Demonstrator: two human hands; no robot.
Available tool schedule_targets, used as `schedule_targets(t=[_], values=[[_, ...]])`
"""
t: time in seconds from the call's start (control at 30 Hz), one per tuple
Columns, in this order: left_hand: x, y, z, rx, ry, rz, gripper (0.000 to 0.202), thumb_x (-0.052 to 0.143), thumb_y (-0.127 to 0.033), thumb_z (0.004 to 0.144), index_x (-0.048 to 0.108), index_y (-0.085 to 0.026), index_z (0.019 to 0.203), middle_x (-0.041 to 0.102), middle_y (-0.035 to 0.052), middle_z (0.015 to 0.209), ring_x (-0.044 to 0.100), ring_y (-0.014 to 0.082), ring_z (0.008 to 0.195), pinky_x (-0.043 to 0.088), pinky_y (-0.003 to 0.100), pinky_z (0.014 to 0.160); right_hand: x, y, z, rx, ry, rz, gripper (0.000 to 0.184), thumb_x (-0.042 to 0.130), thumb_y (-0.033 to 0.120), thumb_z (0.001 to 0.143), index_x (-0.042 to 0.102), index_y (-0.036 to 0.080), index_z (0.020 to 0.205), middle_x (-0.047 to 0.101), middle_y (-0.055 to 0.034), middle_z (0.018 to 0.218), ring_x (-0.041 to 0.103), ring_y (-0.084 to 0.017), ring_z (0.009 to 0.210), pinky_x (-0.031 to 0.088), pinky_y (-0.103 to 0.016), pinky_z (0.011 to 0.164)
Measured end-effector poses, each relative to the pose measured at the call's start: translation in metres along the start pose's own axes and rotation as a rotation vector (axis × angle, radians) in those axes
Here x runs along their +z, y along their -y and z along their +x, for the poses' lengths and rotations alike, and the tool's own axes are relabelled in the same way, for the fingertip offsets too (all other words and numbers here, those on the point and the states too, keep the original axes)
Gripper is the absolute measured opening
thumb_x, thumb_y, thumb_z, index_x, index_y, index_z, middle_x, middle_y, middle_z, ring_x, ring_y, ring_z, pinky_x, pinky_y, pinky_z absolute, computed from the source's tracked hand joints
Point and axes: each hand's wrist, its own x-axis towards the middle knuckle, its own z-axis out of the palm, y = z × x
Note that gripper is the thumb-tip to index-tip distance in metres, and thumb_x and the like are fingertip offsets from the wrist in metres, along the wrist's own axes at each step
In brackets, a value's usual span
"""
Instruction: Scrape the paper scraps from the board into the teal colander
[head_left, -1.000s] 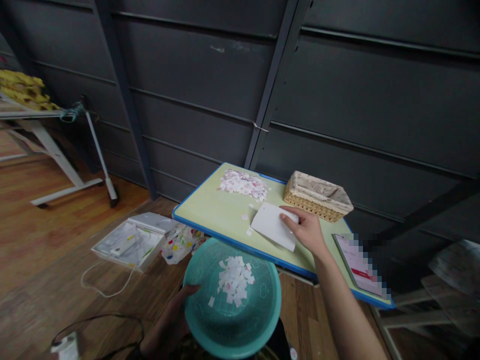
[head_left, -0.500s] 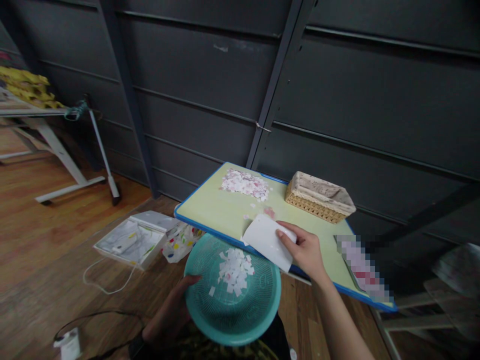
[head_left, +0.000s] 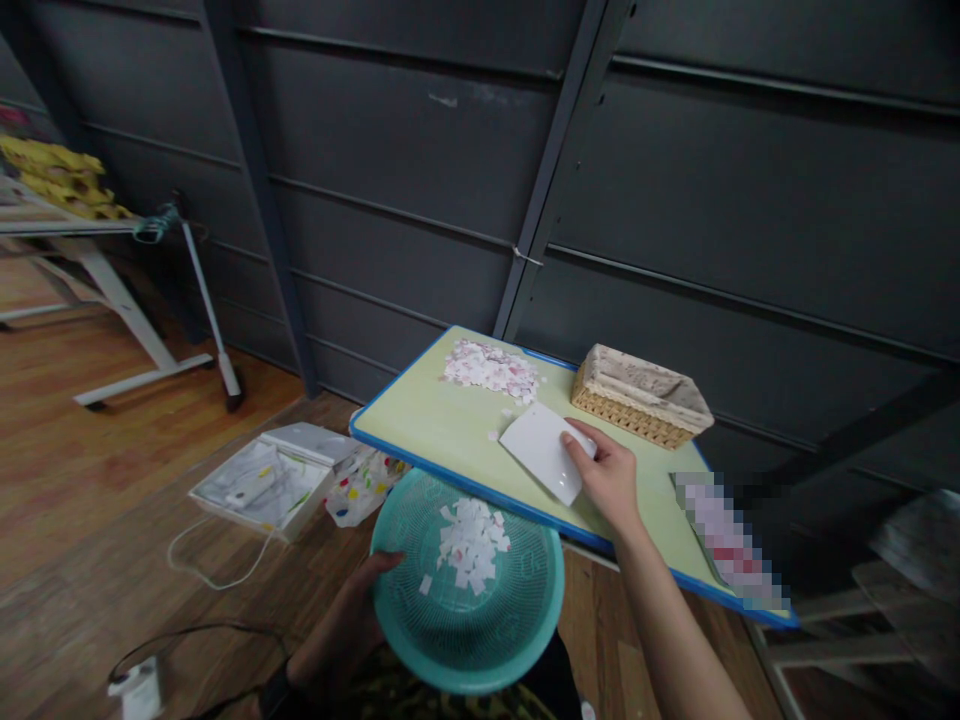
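Observation:
My right hand [head_left: 611,478] grips a white flat scraper card [head_left: 541,449] and holds it down on the pale green table [head_left: 442,420], near its front edge. A heap of small paper scraps [head_left: 490,368] lies further back on the table, with a few loose bits beside the card. My left hand [head_left: 360,600] holds the rim of a teal plastic basket [head_left: 480,630] just below the table's blue edge. White paper scraps [head_left: 469,545] lie inside the basket.
A woven basket [head_left: 640,393] stands at the table's back right, and a blurred sheet [head_left: 724,540] lies at its right end. On the wooden floor are an open white box [head_left: 262,478], a spotted bag [head_left: 364,480], a cable and a white stand [head_left: 150,330].
My right hand swept the card forward to the table's edge above the basket, then drew it back onto the table. The basket has stayed below the edge.

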Motion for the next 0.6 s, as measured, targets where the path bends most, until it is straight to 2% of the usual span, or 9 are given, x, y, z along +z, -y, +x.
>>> schedule_targets(t=[0.27,0.4,0.6], values=[[-0.004,0.002,0.006,-0.005,0.013,0.001,0.072,0.065,-0.025,0.083,0.041,0.001,0.146,0.08,0.0193,0.109,0.07,0.0354,0.113,0.052,0.048,0.102,0.011,0.003,0.011,-0.029,0.019,-0.035,0.048,0.059,0.05,0.082,0.078,0.013,0.107,0.078,-0.0132,0.098,0.067,-0.023,0.069,0.051,-0.033,0.063],[-0.004,0.004,0.005,0.041,-0.016,0.017,0.076,0.066,-0.024,0.083,0.037,0.004,0.147,0.081,0.0206,0.105,0.07,0.0359,0.113,0.053,0.048,0.101,0.013,0.005,0.014,-0.035,0.024,-0.062,0.049,0.058,0.049,0.082,0.078,0.012,0.107,0.078,-0.0124,0.094,0.062,-0.02,0.06,0.05,-0.033,0.061],[0.003,0.003,-0.002,0.07,0.006,0.02,0.068,0.064,-0.025,0.084,0.044,-0.001,0.144,0.08,0.0177,0.11,0.07,0.0354,0.113,0.052,0.05,0.102,0.014,0.007,0.015,-0.069,0.018,-0.097,0.048,0.056,0.047,0.083,0.077,0.012,0.108,0.078,-0.0104,0.087,0.059,-0.018,0.055,0.048,-0.031,0.056]])
